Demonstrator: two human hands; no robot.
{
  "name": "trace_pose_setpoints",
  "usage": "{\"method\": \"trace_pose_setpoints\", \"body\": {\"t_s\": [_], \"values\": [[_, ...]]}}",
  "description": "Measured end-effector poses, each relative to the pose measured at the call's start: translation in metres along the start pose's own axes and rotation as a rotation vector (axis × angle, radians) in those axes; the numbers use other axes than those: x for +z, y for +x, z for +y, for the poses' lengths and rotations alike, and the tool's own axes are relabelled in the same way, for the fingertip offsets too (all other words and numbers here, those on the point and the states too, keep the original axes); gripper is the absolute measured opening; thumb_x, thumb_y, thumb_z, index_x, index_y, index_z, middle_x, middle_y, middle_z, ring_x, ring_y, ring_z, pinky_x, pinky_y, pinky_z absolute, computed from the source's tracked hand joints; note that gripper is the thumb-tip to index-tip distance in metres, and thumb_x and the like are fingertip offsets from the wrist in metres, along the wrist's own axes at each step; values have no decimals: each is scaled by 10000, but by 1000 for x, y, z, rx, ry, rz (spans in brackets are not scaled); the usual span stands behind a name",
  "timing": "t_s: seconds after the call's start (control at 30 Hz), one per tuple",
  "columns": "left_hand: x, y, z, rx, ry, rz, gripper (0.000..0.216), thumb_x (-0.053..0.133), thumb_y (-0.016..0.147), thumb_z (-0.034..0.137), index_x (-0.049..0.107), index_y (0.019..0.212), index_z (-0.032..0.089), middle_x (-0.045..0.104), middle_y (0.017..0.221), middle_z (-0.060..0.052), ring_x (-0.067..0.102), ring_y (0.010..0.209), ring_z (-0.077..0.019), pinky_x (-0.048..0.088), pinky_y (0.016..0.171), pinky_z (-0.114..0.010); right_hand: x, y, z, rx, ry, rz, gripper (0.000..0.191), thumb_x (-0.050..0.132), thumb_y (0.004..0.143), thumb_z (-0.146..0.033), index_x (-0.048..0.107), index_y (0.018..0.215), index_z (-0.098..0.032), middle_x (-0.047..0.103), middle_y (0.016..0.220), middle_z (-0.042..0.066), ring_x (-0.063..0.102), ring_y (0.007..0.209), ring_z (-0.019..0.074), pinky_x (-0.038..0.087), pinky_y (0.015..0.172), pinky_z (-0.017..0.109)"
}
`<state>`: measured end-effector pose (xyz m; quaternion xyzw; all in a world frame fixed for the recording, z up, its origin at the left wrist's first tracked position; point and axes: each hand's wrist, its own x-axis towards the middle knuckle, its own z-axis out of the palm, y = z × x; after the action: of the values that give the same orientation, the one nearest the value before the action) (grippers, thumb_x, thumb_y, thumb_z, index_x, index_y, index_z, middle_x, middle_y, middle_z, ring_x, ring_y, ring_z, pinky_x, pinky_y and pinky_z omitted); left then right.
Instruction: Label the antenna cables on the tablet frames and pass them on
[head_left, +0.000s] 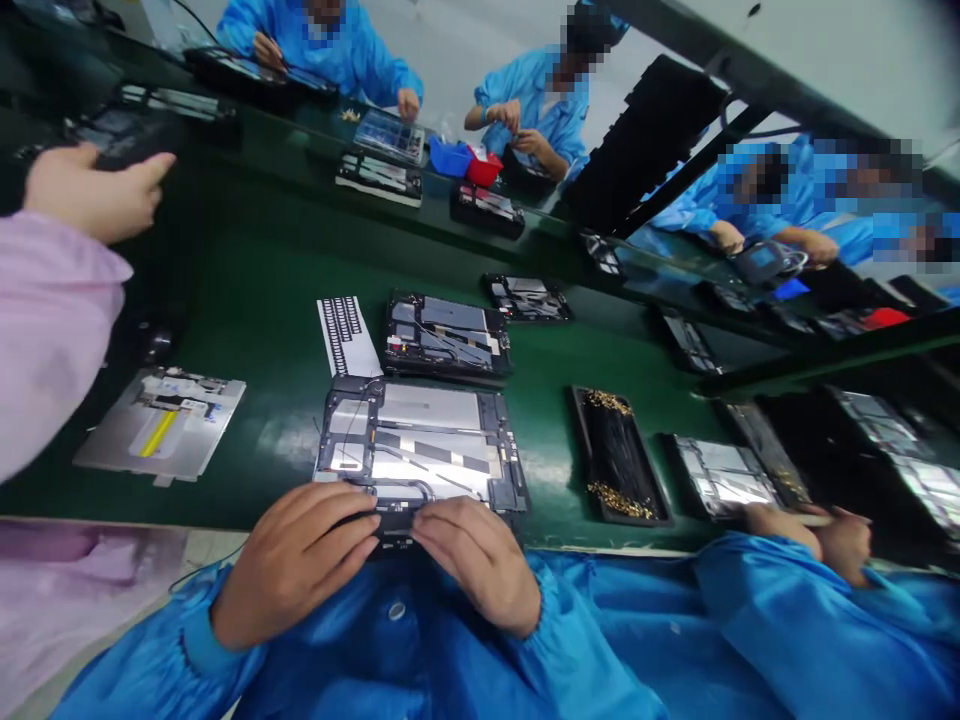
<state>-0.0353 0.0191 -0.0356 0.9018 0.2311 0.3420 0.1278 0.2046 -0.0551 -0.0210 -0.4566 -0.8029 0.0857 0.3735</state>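
Observation:
An opened tablet [431, 430], with its silver battery plates, black strips and thin cables bare, lies in front of me at the table's near edge. Over its near left part, my left hand [300, 555] has its fingers bent and pressed together. My right hand [480, 560] is closed in a pinch at the middle of the same edge, a short way from the left fingertips. A dark thin cable shows beside the fingers, but what each pinch holds is hidden. Just beyond, a second opened tablet stack [448, 335] touches a white label sheet [346, 335].
A silver panel [120, 440] with a yellow strip lies left. Right is a black tray [619, 455] of black cables with gold ends. A co-worker's pink sleeve [45, 320] reaches in from the left; a blue-sleeved neighbour's hands [840, 540] work at right. More people sit opposite.

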Motion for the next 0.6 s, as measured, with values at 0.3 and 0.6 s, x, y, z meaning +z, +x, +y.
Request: {"method": "trace_pose_setpoints", "body": {"t_s": [0.3,0.6], "values": [[8,-1,3,25,42,58,128,579,964,174,687,1032,181,745,1023,-52,676,988,-202,524,909,-373,18,6,9,-25,-192,-149,178,499,1032,-178,662,1101,-157,738,1069,87,629,874,212,494,721,349],[12,1,1,29,29,53,130,582,966,187,680,1051,173,734,1017,-59,666,969,-204,505,886,-372,26,5,5,15,-216,-102,116,561,1005,-174,651,1078,-164,734,1053,84,600,854,211,484,722,353]]}}
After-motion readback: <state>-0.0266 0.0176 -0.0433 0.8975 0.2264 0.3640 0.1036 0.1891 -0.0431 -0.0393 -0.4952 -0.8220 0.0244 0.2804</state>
